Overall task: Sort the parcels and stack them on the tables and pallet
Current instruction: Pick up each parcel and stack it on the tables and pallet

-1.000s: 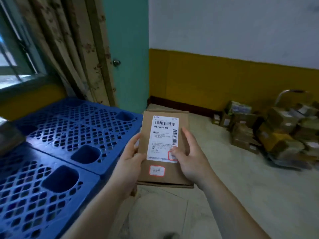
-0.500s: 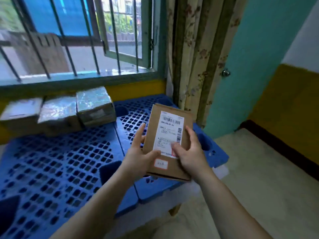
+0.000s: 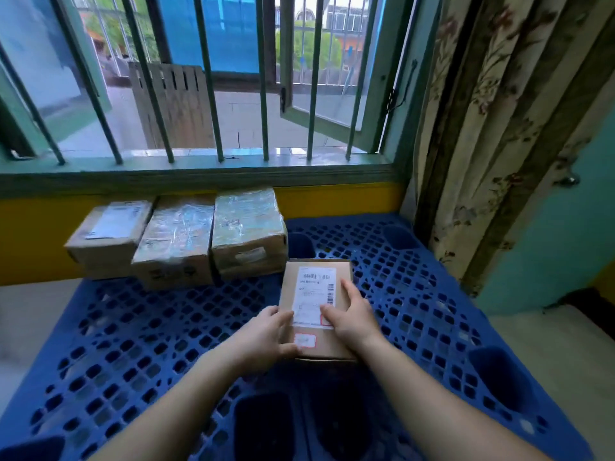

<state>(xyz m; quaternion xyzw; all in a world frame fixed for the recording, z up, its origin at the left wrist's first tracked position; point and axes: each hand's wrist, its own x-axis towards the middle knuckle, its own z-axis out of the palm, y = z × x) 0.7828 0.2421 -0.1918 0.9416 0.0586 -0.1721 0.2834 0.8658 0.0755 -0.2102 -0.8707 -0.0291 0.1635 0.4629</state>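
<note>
A flat brown cardboard parcel [image 3: 316, 294] with a white shipping label and a small red-edged sticker is held low over the blue plastic pallet [image 3: 133, 344]. My left hand [image 3: 266, 334] grips its near left edge, thumb on top. My right hand [image 3: 352, 317] holds its right side, fingers curled over the label. Three parcels stand in a row at the pallet's back, under the window: a plain brown one [image 3: 106, 237], a tape-wrapped one [image 3: 176, 244] and another tape-wrapped one [image 3: 248, 231]. The held parcel sits just right of and in front of that row.
A barred window [image 3: 213, 94] and yellow wall [image 3: 332, 197] run behind the pallet. A patterned curtain [image 3: 499, 128] hangs at the right, next to a teal door [image 3: 565, 244]. Pale floor [image 3: 549, 344] shows right of the pallet and at the left edge [image 3: 26, 321].
My view swung left from the floor pile to face the pallet and window. Both hands carried the parcel forward and down over the pallet, near the row of three parcels.
</note>
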